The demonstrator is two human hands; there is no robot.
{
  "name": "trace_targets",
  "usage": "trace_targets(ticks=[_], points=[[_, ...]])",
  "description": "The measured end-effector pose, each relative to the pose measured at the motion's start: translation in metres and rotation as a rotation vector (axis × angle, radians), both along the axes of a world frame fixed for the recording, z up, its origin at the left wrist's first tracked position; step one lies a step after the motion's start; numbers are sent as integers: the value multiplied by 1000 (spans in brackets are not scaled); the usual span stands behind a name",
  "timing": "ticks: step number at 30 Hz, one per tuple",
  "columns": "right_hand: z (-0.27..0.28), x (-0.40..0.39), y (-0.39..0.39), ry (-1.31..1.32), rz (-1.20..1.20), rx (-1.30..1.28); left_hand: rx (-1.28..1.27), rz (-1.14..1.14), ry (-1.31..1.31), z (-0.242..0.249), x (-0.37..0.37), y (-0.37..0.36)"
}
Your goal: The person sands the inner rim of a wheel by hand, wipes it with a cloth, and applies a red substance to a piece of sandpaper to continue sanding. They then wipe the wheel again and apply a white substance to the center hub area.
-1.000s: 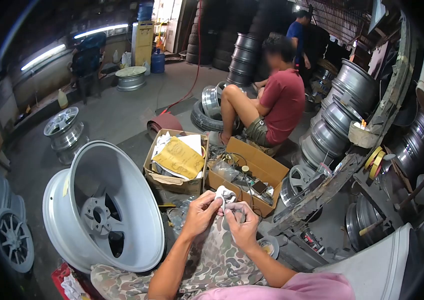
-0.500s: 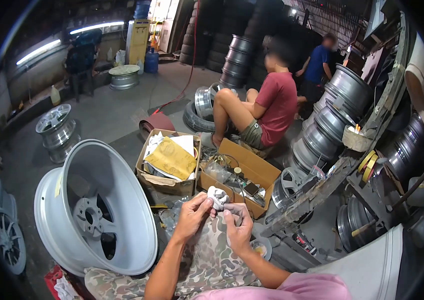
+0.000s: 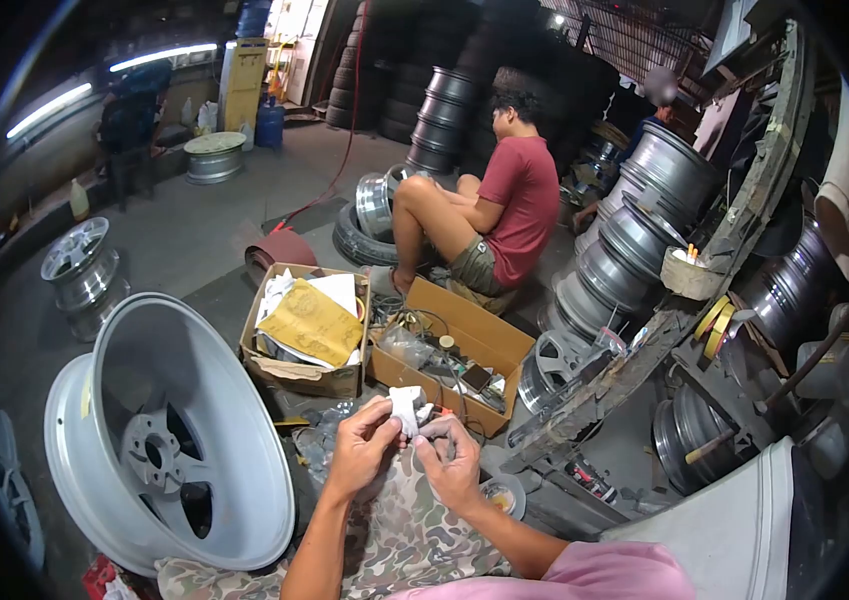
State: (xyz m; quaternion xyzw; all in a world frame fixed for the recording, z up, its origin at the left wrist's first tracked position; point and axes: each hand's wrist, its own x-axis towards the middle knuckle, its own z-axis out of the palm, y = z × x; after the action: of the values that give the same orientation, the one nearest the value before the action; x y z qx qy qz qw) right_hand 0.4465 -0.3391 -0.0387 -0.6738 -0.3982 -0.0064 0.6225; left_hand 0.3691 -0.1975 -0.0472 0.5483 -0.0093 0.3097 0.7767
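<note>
A small white cloth (image 3: 406,408) is pinched in my left hand (image 3: 366,440), above my camouflage-covered lap. My right hand (image 3: 448,455) is beside it, its fingers bent and close to the cloth's right side; whether they grip it is unclear. A large grey wheel rim (image 3: 169,440) leans at my left, its open side facing me. Past my hands lie a carton (image 3: 304,375) holding papers and a yellow envelope (image 3: 310,322), and a long carton (image 3: 504,345) with cables and small parts.
A person in a red shirt (image 3: 522,205) sits on a low seat beyond the cartons, near a tire (image 3: 362,240). Stacked rims (image 3: 634,235) stand at the right behind a worn beam (image 3: 594,390). Another person is partly hidden behind them. Two rims (image 3: 84,265) stand far left.
The white cloth has gone from a bunched shape to a flatter, upright one between my fingers. The whole view has shifted, with surroundings now further left. The person in blue is now mostly hidden behind rims.
</note>
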Motion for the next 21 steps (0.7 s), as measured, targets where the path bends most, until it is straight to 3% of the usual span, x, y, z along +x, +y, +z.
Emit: trace_targets(ticks=[7,8,9,10,11,12,13,14,15,16,18,21], points=[[2,0,2,-23,-15,-24,7,43,3,1,1,1],[11,2,1,3,-9,-132,-45,35,-10,2,1,0],[15,18,3,186,138,-56,-92,27,-18,1,-1,-1],[40,37,9,95,27,-175,-91,43,-19,-3,2,0],[70,61,23,-51,-13,-119,-161,21,12,-2,1,-3],[113,75,43,-205,54,-57,-112,33,95,-2,2,-5],[158,88,60,-390,122,-202,-40,74,181,-2,2,-9],[197,88,85,-401,322,-373,-44,128,81,-15,9,-15],[223,82,123,-663,482,-339,82,139,37,-9,7,-14],[261,60,159,-805,452,-637,-113,46,48,-14,11,-19],[281,36,251,-1310,570,-379,-95,22,-80,-16,16,-18],[332,-62,324,-1424,427,-687,-98,105,-74,-11,10,-21]])
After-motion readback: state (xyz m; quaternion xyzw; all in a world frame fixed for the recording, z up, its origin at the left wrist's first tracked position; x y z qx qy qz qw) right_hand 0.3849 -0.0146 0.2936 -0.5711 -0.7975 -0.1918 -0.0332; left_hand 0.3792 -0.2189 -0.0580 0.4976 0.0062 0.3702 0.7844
